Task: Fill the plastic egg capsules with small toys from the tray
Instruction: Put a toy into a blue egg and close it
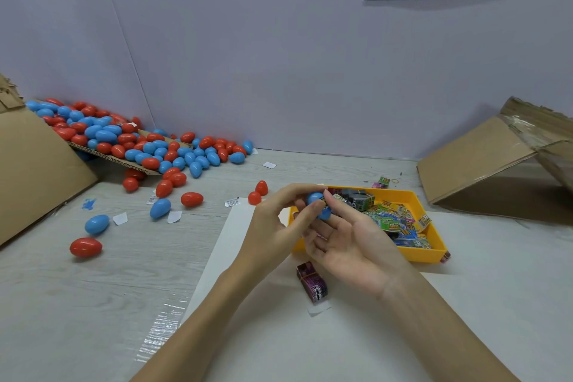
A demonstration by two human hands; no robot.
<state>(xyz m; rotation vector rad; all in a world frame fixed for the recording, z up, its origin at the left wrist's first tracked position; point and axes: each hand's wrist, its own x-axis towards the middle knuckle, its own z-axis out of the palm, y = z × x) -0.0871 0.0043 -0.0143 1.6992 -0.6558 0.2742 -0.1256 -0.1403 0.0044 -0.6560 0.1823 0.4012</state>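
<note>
Both hands up over near end of yellow tray [432,253]; left hand [273,226] and right hand [347,237] each pinch blue egg capsule [317,205] with fingertips (toy packet seemingly caught at seam); tuck packet fully in, align halves, press straight.

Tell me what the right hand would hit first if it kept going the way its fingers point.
The right hand points up and left, its fingers on the blue egg capsule. Straight on, it would first press into that capsule and then the left hand gripping it. Depth beyond is unclear.
</note>
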